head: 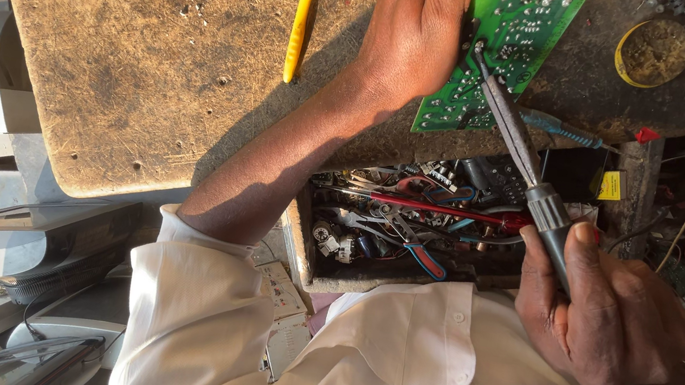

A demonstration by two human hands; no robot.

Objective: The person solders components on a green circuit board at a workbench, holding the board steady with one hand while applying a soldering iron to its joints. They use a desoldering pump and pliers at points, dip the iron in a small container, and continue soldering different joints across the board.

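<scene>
Soldering iron on green circuit board, wooden bench.

Right hand (pixel 612 323) clenched round soldering iron (pixel 533 189) handle, tip touching the circuit board (pixel 521 29). Left hand (pixel 412 31) presses flat on the board's edge, pinning it to the worn wooden table (pixel 155 56). Open drawer (pixel 411 221) of tools and parts below; yellow tool (pixel 303 15) left, round tin (pixel 653 51) right.

Warm, low sunlight falls across my bench (pixel 155 56), raking over its pitted grain. My left hand (pixel 417 27) and forearm throw a soft shadow on the wood. My white shirt (pixel 389 362) glows bright, nearly washed out. The drawer (pixel 411 221) sits dim. Focus is sharp throughout; edges bend slightly.
</scene>
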